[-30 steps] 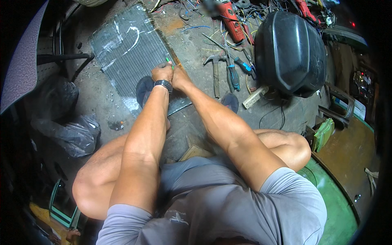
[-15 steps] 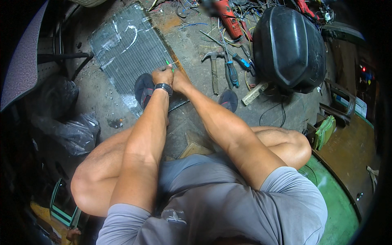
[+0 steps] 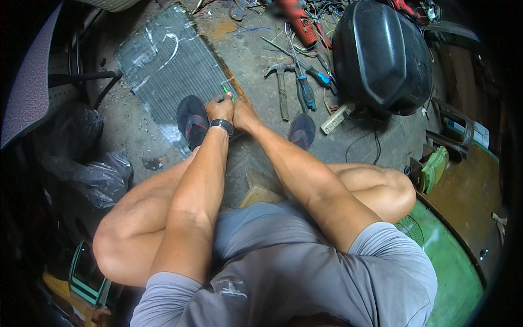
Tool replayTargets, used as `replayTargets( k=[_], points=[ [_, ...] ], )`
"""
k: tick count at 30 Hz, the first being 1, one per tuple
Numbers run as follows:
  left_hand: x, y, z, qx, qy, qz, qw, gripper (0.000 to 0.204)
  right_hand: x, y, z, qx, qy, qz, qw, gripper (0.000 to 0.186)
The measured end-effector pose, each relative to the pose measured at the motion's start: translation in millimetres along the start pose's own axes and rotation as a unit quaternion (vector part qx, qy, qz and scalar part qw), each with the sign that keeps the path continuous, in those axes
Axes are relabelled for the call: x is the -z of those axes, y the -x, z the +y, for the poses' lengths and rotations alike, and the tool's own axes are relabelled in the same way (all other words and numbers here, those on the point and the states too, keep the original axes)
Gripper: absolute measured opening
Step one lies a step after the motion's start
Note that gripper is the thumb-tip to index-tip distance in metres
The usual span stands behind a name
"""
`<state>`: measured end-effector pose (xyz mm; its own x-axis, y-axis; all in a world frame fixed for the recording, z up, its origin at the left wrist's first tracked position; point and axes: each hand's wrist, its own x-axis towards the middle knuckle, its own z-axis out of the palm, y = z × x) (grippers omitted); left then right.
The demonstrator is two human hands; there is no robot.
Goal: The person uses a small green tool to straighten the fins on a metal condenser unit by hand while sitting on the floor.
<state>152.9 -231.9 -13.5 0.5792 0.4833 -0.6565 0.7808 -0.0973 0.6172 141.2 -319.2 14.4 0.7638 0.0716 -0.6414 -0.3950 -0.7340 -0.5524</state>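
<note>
Both hands meet over the lower right edge of a flat gray panel [image 3: 169, 68] with thin lines. The left hand [image 3: 220, 109], with a dark band [image 3: 222, 126] on its wrist, is curled closed around a thin green thing [image 3: 225, 90] that pokes out past its fingers. The right hand [image 3: 245, 115] is tucked against it; its fingers are mostly hidden, so one cannot tell how far closed they are.

Far to the left, a clear crinkly bag [image 3: 106, 177] sits on the floor [image 3: 136, 136]. A dark shoe [image 3: 193, 117] rests by the panel's lower part. To the right lies a hammer [image 3: 281, 87], then a blue and black screwdriver [image 3: 306, 94] near a red tool [image 3: 303, 30]. Next come a whitish block [image 3: 338, 117] and a big black case [image 3: 381, 54]. Farther right is a folded green thing [image 3: 434, 170].
</note>
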Motion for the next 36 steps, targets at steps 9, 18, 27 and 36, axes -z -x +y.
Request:
replayTargets(
  k=[9, 18, 27, 36],
  points=[
    [2, 6, -19, 0.0, 0.022, -0.004, 1.0, 0.032, -13, 14, 11, 0.002, -0.003, 0.017, 1.0, 0.044],
    [1, 28, -23, 0.022, 0.036, -0.014, 0.999, 0.031, -17, 25, 24, -0.01, 0.007, 0.044, 0.999, 0.039],
    [-4, 44, -36, 0.01, 0.041, -0.032, 0.999, 0.032, -12, 44, 38, 0.011, 0.006, 0.005, 1.0, 0.03],
    [-4, 60, -52, 0.024, 0.042, -0.033, 0.998, 0.031, -15, 64, 47, -0.017, -0.011, -0.002, 1.0, 0.04]
  ],
)
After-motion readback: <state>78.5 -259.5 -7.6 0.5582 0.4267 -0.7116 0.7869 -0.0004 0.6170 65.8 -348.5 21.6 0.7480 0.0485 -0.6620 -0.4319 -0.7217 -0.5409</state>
